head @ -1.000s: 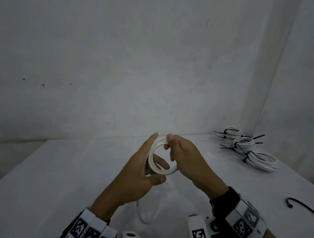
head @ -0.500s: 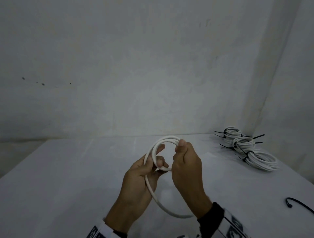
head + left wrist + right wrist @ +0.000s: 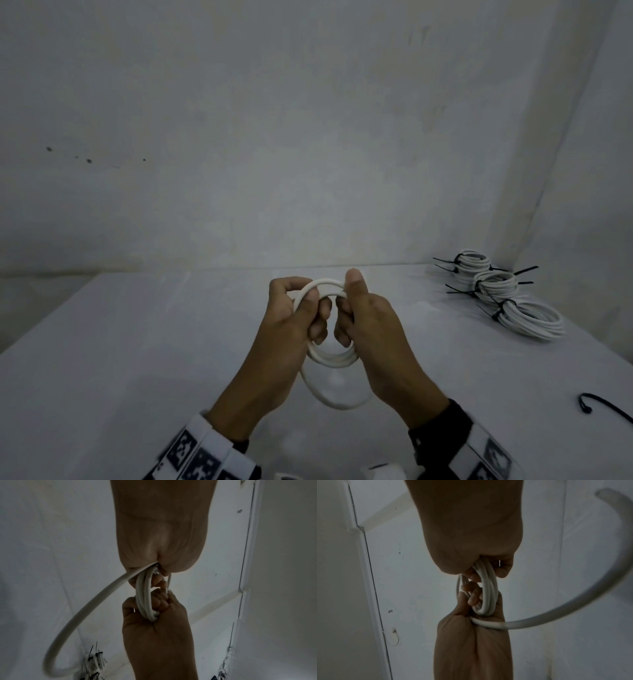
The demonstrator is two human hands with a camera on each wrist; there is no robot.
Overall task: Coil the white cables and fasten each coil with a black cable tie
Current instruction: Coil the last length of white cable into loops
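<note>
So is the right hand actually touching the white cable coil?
Touching. The right wrist view shows the right hand with fingers curled round the white cable coil.

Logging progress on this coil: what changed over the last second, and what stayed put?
The left hand went from open fingers inside the loop to gripping the white cable. The right hand fed another turn on; a loose loop still hangs below. Unchanged: the tied coils and the black cable tie on the table.

Head view looks down from above, wrist views close, facing each other
</note>
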